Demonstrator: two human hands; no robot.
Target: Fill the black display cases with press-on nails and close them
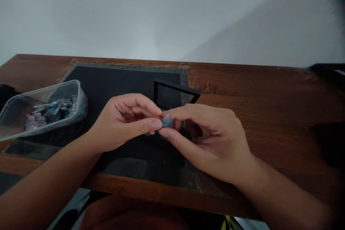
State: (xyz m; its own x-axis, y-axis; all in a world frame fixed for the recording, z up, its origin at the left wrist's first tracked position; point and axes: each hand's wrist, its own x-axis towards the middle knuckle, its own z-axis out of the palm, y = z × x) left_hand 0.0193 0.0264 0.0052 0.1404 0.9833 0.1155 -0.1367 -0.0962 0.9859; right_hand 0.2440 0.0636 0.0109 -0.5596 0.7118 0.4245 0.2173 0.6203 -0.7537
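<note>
Over the black mat, both of my hands meet around a small pale-grey, rounded piece with blue and red specks (167, 120); its exact kind is unclear. My left hand (126, 122) pinches its left end between thumb and forefinger. From the right, the thumb and fingers of my right hand (215, 140) close on the same piece. Fingertips cover part of it. Just behind my hands stands a black open frame (176, 88), its lower part hidden by them.
A clear plastic tub (82, 106) with many glossy, bluish and pinkish pieces (55, 111) stands at left. The black mat (107, 79) lies on a wooden table (269, 115) against a pale wall. Dark objects sit at the right edge.
</note>
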